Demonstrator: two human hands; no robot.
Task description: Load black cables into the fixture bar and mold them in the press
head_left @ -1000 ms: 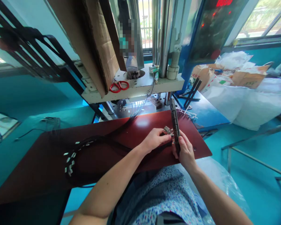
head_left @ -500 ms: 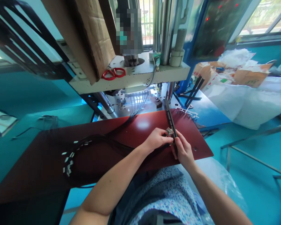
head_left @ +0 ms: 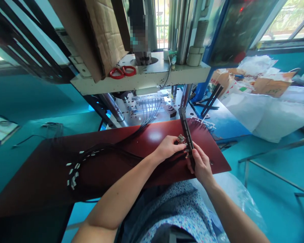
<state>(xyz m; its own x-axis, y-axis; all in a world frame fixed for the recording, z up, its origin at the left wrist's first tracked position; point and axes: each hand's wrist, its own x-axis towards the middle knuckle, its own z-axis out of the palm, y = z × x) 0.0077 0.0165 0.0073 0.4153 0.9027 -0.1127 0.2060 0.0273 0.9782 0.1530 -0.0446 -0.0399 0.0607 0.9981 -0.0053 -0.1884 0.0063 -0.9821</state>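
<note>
My right hand (head_left: 202,162) is closed around the lower end of a long black slotted bar (head_left: 185,125), which is tilted with its far end toward the press. My left hand (head_left: 168,148) pinches several cable connectors (head_left: 181,138) with metal ends, close against the bar's left side. Fingers partly hide how the connectors meet the bar. Black cables (head_left: 121,151) lie looped over the brown board (head_left: 152,175) to the left of my hands. White-tipped cable ends (head_left: 76,173) are bunched at the loop's left end.
Behind the board stands a press (head_left: 142,81) with thin cables running into its lit fixture (head_left: 149,104). Red-handled scissors (head_left: 123,72) lie on its plate. More black bars (head_left: 211,99) and a white branched plastic piece (head_left: 202,122) are at right, near a white sack (head_left: 271,111).
The view has shifted slightly. My left thumb and the connectors have moved a little along the bar, which stays in my right hand.
</note>
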